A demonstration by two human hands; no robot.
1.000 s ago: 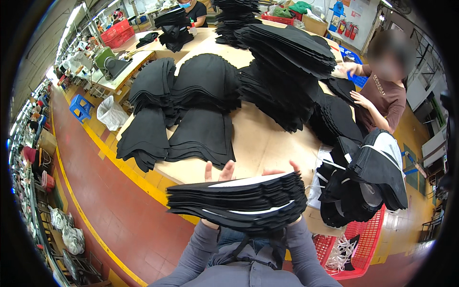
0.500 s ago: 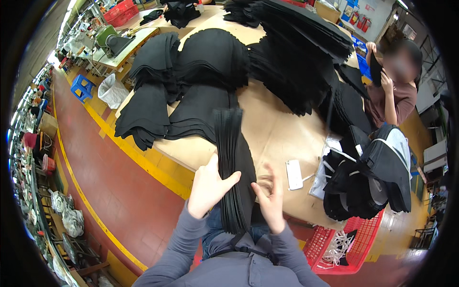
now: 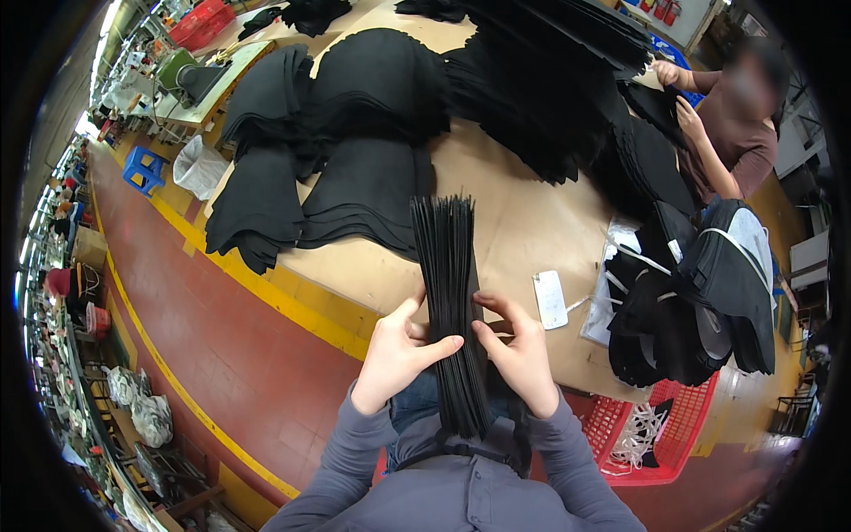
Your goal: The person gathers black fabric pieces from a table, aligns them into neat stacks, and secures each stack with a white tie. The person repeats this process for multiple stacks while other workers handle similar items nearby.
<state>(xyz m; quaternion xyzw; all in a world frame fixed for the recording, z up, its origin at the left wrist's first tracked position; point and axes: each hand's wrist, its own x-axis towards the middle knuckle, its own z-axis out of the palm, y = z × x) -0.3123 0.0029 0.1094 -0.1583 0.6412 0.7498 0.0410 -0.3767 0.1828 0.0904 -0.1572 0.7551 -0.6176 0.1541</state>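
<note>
Stack: black flat cut pieces (image 3: 452, 301), stood on edge, gathered into one tight bundle; far end rested over the desk (image 3: 523, 222) edge, near end ran down toward the person's lap.
Progress: bundle looked already collected and turned upright; edges looked mostly even, so squaring seemed well along, judging by the neat top edge. Nothing bound around it yet as far as could be seen.
Left over: many black piles (image 3: 355, 133) lay on the desk beyond, apparently not handled.
Left hand (image 3: 396, 353): clasped against the left face of the stack, thumb up along it, fingers crossing the front; grasping the stack.
Right hand (image 3: 521, 350): pressed on the right face, fingers curled toward the stack, thumb raised; also grasping it.
Pose: both forearms came up from the lower edge in grey sleeves, wrists bent inward, palms facing each other with the stack between.
Nearby: white tag (image 3: 550, 300) flat on the desk just right of the stack, apart from it.
Right side: heap of black and white pieces (image 3: 700, 293) at the desk corner; red basket (image 3: 660, 434) below it.
Other person: co-worker (image 3: 727, 133) at the far right, hands on another black pile, well apart.
</note>
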